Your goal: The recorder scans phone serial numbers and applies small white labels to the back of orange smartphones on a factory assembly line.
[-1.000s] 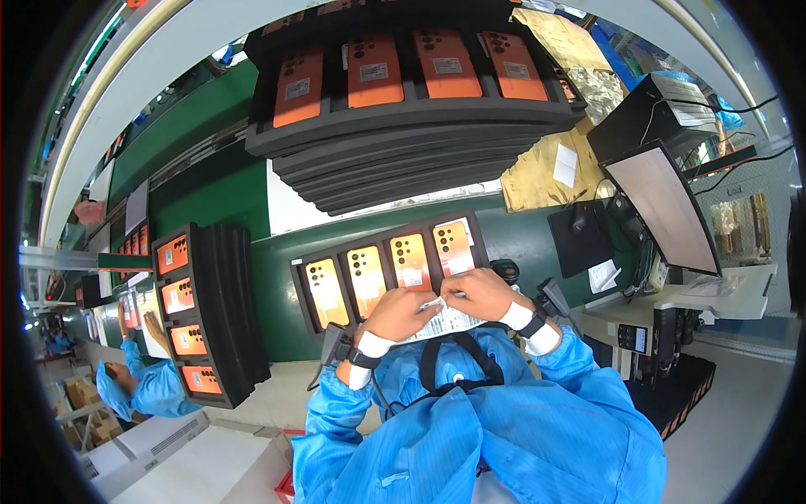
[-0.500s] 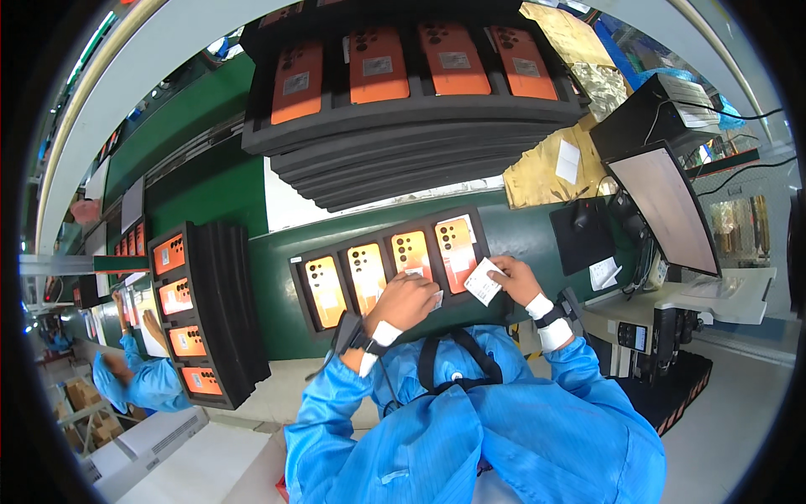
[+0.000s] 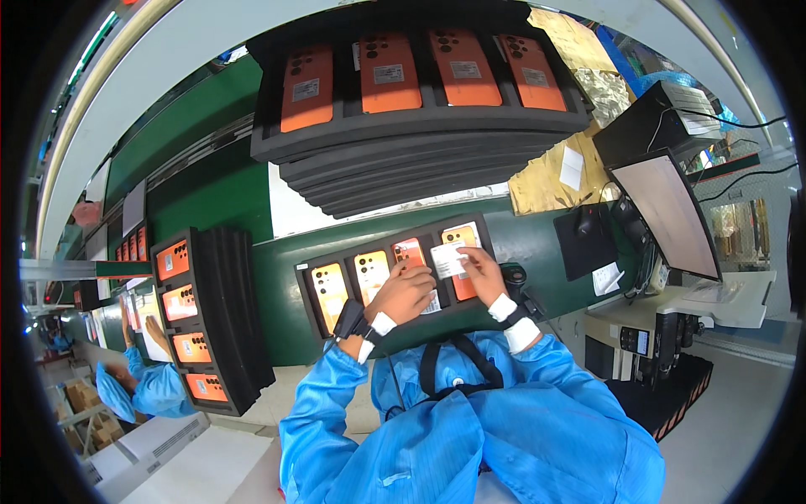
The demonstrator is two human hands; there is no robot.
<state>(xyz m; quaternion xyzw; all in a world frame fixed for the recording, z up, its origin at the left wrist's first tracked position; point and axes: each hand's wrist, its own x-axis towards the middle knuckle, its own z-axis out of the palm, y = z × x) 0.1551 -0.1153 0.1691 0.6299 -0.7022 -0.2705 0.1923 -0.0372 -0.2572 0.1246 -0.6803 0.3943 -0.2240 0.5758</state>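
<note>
On the green bench before me lies a black foam tray [image 3: 304, 294] with orange phones in its slots, camera sides up. My right hand [image 3: 485, 275] pinches a white printed slip [image 3: 448, 261] over the rightmost phone [image 3: 463, 290]. My left hand [image 3: 403, 291] is closed, fingers curled over the third phone [image 3: 409, 250] from the left; what they grip is hidden. Beside that hand's lower edge shows another white printed slip [image 3: 432, 303]. Farther left sit two yellow-orange phones [image 3: 330, 290] in their slots.
A tall stack of black trays [image 3: 403, 139] with orange phones stands ahead; another tray stack [image 3: 231, 319] is at left. At right are a monitor [image 3: 667, 214], a mouse [image 3: 586, 222] and a printer-like machine [image 3: 697, 294]. A co-worker in blue [image 3: 151, 382] works far left.
My right hand has moved left with the slip, from beside the tray to above the rightmost phone. My left hand stays over the third phone. The view has shifted slightly.
</note>
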